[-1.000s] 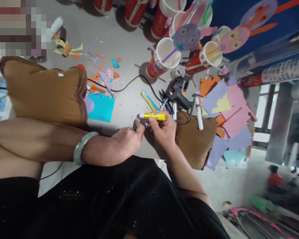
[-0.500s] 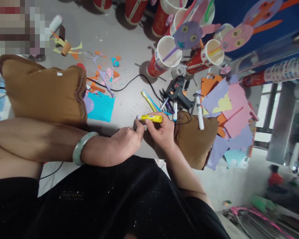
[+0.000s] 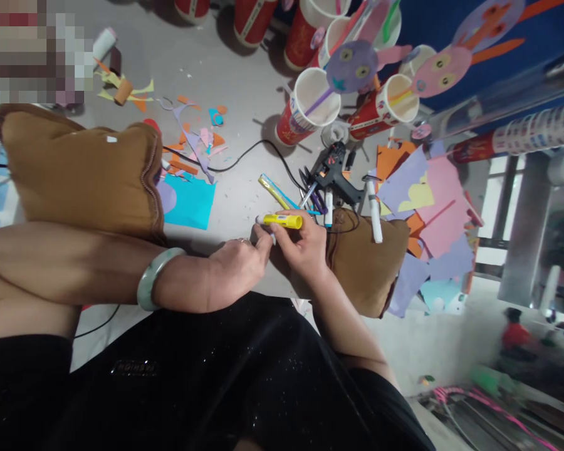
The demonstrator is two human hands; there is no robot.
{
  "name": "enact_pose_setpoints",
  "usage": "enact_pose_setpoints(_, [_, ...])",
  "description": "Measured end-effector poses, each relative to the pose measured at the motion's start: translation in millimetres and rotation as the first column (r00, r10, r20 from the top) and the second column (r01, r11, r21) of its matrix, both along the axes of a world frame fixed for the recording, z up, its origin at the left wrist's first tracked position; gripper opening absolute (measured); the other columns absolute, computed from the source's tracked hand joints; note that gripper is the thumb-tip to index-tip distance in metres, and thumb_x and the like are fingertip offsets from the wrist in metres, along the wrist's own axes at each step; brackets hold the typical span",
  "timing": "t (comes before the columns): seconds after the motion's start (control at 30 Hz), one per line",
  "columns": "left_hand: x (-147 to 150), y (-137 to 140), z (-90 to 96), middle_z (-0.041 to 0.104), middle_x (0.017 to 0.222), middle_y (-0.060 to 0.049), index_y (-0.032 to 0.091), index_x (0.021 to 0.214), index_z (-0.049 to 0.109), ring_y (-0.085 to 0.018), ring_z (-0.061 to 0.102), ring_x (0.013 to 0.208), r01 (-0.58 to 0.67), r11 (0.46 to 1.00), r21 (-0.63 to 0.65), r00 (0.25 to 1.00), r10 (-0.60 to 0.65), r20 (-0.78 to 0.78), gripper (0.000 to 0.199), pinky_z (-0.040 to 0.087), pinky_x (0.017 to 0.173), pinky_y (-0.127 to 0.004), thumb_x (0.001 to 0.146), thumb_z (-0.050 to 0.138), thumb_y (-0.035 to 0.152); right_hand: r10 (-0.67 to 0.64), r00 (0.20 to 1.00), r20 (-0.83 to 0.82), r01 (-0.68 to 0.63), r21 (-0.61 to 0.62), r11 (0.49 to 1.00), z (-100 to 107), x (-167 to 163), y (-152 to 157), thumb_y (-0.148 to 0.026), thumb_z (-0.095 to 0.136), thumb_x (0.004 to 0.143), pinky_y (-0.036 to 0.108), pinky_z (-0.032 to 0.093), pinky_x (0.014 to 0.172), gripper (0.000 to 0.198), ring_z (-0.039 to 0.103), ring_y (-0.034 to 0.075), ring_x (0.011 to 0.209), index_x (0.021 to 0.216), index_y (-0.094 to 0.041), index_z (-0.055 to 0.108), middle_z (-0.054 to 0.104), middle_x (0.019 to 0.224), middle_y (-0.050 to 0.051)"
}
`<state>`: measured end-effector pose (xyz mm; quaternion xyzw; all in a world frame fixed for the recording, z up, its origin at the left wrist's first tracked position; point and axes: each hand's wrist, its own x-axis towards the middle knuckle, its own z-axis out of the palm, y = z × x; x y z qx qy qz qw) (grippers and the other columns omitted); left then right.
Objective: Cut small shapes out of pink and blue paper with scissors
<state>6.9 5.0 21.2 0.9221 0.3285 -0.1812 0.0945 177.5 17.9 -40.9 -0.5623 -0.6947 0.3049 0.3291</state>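
My right hand is closed around a yellow tube with a whitish end, shaped like a glue stick. The tube lies roughly level, its whitish end pointing left. My left hand is closed, its thumb and forefinger pinched together at that end. Whatever sits between those left fingers is too small or hidden to make out. Just beyond my hands, a yellow stick and a blue one lie slantwise on the table. A black glue gun rests close to them, with pens around it.
Red paper cups with paper rabbit figures stand at the back. A blue paper sheet and colored scraps lie on the left. Brown cushions flank my arms. Colored papers are piled at right. The glue gun's cord crosses the table.
The yellow stick on the table has slid slightly left. My hands keep nearly the same pose, and the yellow tube has shifted a little leftward in view.
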Motion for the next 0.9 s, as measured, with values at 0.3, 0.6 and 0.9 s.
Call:
enact_pose_setpoints(0.3, [-0.8, -1.4, -4.0, 0.054, 0.143, -0.035, -0.008, 0.145, 0.047, -0.023, 0.077, 0.077, 0.038, 0.998, 0.051, 0.999, -0.037, -0.023, 0.061, 0.065, 0.060, -0.029, 0.086, 0.032, -0.010, -0.026, 1.000, -0.017, 0.026, -0.009, 1.000, -0.6, 0.6, -0.2, -0.035, 0.066, 0.090, 0.029, 0.057, 0.066, 0.015, 0.070, 0.014, 0.071, 0.098, -0.022, 0.066, 0.075, 0.089, 0.001])
enact_pose_setpoints(0.6, [-0.7, -2.3, -7.1, 0.053, 0.143, -0.036, -0.008, 0.144, 0.047, -0.026, 0.078, 0.080, 0.039, 0.996, 0.082, 0.999, -0.039, -0.006, 0.061, 0.065, 0.059, -0.030, 0.084, 0.035, -0.011, -0.074, 0.996, -0.048, 0.073, -0.015, 0.997, -0.5, -0.5, -0.8, -0.036, 0.066, 0.091, 0.030, 0.059, 0.068, 0.016, 0.071, 0.014, 0.071, 0.100, -0.023, 0.067, 0.076, 0.093, 0.002])
enact_pose_setpoints(0.9, [-0.3, -1.1, -5.5, 0.049, 0.146, -0.038, -0.012, 0.144, 0.045, -0.028, 0.078, 0.086, 0.050, 0.997, 0.059, 0.999, -0.049, -0.010, 0.061, 0.065, 0.061, -0.031, 0.084, 0.035, -0.011, -0.063, 0.997, -0.052, 0.064, 0.011, 0.998, -2.0, 1.1, 0.7, -0.034, 0.065, 0.092, 0.031, 0.061, 0.072, 0.016, 0.073, 0.016, 0.078, 0.104, -0.024, 0.067, 0.077, 0.099, 0.003])
